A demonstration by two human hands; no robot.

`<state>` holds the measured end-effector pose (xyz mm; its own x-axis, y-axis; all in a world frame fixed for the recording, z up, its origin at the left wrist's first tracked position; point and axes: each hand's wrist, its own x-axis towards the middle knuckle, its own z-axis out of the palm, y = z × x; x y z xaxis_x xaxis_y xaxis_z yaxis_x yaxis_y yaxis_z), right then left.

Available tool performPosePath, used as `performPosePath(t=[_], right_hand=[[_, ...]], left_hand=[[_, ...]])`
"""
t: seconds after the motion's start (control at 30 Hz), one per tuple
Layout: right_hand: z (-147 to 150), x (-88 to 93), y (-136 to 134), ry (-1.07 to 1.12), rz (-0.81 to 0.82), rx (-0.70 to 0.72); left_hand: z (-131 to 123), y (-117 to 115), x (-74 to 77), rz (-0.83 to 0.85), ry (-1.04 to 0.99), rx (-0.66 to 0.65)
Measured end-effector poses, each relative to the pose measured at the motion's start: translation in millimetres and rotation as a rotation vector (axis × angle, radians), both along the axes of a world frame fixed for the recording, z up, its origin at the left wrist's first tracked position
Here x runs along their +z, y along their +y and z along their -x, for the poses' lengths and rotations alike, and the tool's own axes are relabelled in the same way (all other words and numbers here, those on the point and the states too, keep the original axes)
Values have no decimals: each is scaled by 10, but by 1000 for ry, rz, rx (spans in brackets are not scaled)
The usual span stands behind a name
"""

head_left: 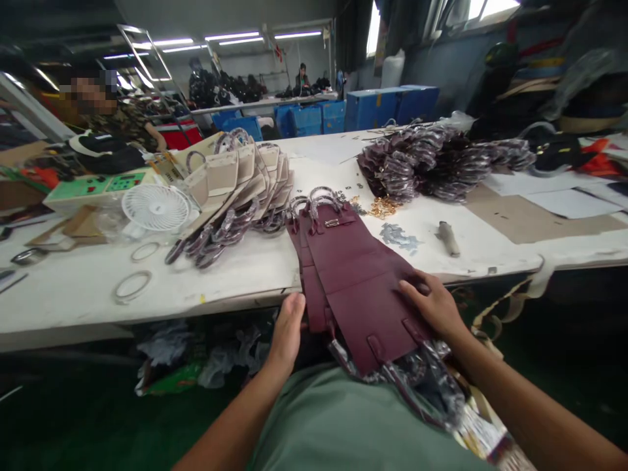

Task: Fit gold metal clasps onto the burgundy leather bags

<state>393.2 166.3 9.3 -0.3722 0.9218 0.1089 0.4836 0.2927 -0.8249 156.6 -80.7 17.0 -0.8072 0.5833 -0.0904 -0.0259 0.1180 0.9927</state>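
A stack of flat burgundy leather bag pieces (pixel 353 275) hangs over the front edge of the white worktable (pixel 88 294), with wrapped handles at both ends. My left hand (pixel 287 330) holds the stack's left edge from below, fingers curled under it. My right hand (pixel 432 304) lies on top of the uppermost piece near its lower right corner, fingers pressing on it. Plastic-wrapped handles (pixel 422 379) dangle over my lap.
Beige bag pieces (pixel 235 183) with wrapped handles lie fanned at the table's middle. A heap of wrapped handles (pixel 441 160) sits at the back right. A small white fan (pixel 156 208), metal rings (pixel 131 286), gold hardware (pixel 383 207) and a small tool (pixel 447 237) lie around. Another person (pixel 108 111) sits far left.
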Motion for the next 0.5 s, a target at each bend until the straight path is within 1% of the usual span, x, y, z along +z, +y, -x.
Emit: performPosePath(t=[0.07, 0.17, 0.2, 0.27, 0.33, 0.43, 0.5], right_hand=[[-184, -5, -79, -23, 83, 20], [-345, -9, -150, -44, 137, -1], [-374, -15, -161, -44, 163, -14], [-405, -36, -176, -36, 239, -26], [-400, -69, -205, -36, 284, -15], [-326, -149, -302, -45, 210, -5], [-254, -203, -380, -32, 158, -22]], left_hand=[[-49, -57, 14, 49, -50, -36], [-172, -73, 45, 68, -162, -4], [-216, -59, 60, 66, -226, -21], [-299, -2, 93, 41, -357, -95], [-371, 81, 117, -12, -442, -146], [-446, 203, 119, -63, -446, -107], [-468, 256, 107, -49, -430, -61]])
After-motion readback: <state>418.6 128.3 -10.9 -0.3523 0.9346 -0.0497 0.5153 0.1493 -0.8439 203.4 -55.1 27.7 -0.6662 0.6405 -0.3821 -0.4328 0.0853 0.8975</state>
